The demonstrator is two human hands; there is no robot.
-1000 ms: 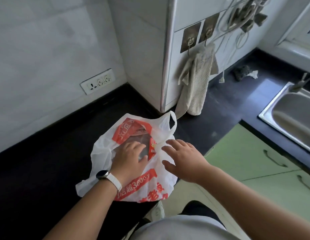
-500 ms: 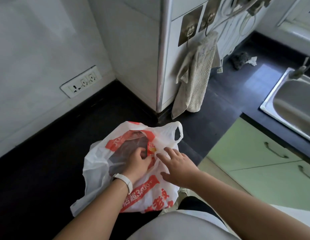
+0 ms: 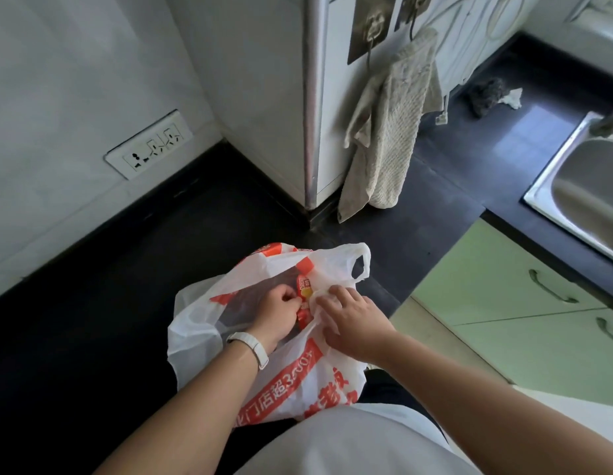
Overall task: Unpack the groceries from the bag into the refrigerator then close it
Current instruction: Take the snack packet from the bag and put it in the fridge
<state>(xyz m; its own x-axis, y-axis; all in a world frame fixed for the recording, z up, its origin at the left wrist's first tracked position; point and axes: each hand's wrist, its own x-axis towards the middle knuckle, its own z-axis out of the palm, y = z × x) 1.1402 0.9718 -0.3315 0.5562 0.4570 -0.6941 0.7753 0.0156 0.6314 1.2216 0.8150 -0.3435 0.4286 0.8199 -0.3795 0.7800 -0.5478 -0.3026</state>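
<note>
White thin plastic bag (image 3: 288,368), crinkled, printed with orange-red bands and lettering, sits on the black countertop (image 3: 92,320) at its near edge, right against my body. One loop handle (image 3: 361,265) stands up at the far right of the bag's mouth.

My left hand (image 3: 276,311), a white watch (image 3: 252,346) on its wrist, is curled into a loose fist inside the bag's mouth, fingertips closed around a small red and yellow packet (image 3: 305,296). My right hand (image 3: 353,325) lies on the bag's right rim, fingers bent and pinching the film just beside the packet. Whatever else is in the bag shows only as a dark shape through the plastic; I cannot tell what it is.

Open room: bare counter stretches to my left and ahead as far as the white wall with its socket plate (image 3: 149,145). Ahead stands a white corner with a metal edge strip (image 3: 311,97), well apart from the bag.

Right of that, a knitted cream cloth (image 3: 390,132) hangs from a hook, its lower end close to the counter. Steel sink (image 3: 579,186) lies far right, sunk in the counter. Pale green cabinet doors (image 3: 524,303) with curved handles face me below it.
</note>
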